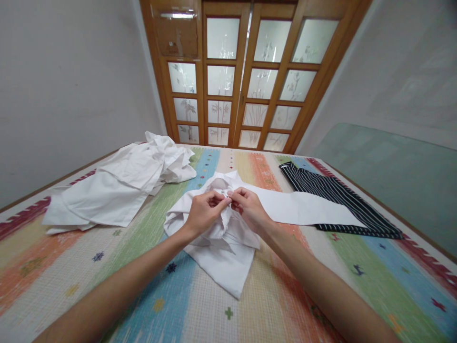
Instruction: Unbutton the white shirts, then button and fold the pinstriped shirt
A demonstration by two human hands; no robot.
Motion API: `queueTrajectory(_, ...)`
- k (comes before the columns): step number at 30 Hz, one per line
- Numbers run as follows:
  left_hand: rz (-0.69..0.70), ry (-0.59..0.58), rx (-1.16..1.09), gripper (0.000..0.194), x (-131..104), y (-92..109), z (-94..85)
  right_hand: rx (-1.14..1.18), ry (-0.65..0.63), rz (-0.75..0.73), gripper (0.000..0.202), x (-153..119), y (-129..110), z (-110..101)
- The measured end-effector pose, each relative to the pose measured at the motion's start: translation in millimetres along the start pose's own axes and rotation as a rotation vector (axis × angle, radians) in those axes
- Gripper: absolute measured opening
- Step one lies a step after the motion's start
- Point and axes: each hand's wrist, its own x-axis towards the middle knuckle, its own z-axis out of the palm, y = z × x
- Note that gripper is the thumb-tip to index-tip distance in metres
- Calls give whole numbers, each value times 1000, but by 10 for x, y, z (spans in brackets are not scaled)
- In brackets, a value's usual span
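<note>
White long-sleeved garment (235, 240) lies bunched beneath my left hand (206, 212) and right hand (250, 209), both pinching it close together; probably I'm buttoning or unbuttoning, so the next move calls for fine fingertip control.

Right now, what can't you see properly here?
In the head view:
What the left hand and right hand pinch on the white cloth: small, hidden by them.
Part of the striped cloth: under the white cloth's long end.
Rest of the left arm: cut off by bottom edge.
</note>
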Motion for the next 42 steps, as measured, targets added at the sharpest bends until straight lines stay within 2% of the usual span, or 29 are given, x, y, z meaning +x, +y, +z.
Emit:
queueTrajectory(5,-70,19,-16,26,9,-26,7,-1,23,-11,38,-6,19,12)
queueTrajectory(9,-118,-52,-5,27,-7,-17,30,-3,21,-35,37,-19,15,40)
queueTrajectory(17,-100,-60,-64,23,-31,33,69,-11,18,-72,36,-19,-15,37)
queueTrajectory(23,-155,-56,-170,22,-49,58,89,-118,6,-148,38,-47,-67,60)
queueTrajectory(29,-84,-58,-110,22,-69,49,83,-124,-7,-200,37,-52,-28,63)
queueTrajectory(37,15,-110,63,21,-64,38,40,-56,-54,-120,38,-34,-4,32)
queueTrajectory(40,67,-151,134,19,-37,48,3,-104,-56,-107,37,-26,1,9)
queueTrajectory(42,105,-165,184,19,-21,52,-20,-186,-52,-162,34,-20,18,-12)
